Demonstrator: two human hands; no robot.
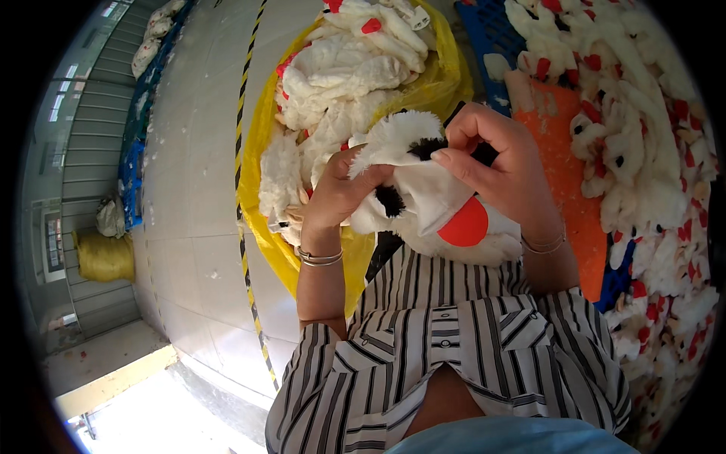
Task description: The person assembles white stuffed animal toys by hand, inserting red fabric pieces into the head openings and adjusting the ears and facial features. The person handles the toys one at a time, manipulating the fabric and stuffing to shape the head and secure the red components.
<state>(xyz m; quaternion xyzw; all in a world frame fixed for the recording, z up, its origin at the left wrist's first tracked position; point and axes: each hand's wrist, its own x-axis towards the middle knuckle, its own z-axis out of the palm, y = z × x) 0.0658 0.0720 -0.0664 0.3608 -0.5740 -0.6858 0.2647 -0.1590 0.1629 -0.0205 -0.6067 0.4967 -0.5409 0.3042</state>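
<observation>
A white plush toy skin (431,185) with black furry patches and a red felt piece (463,222) lies between my two hands, above my lap. Its left part is gripped by my left hand (342,185), thumb pressed on the white cloth beside a black patch. My right hand (491,155) pinches the upper right edge, at another black furry patch (428,148). A dark shape shows behind my right fingers; I cannot make out what it is. Fluffy white fabric hangs below the red piece.
Straight ahead stands a yellow plastic bag (257,151) filled with white plush pieces (340,72). An orange board (560,144) and a blue pallet (484,41) are on the right, beside a heap of white and red plush pieces (650,166). Striped tape (243,98) crosses the floor.
</observation>
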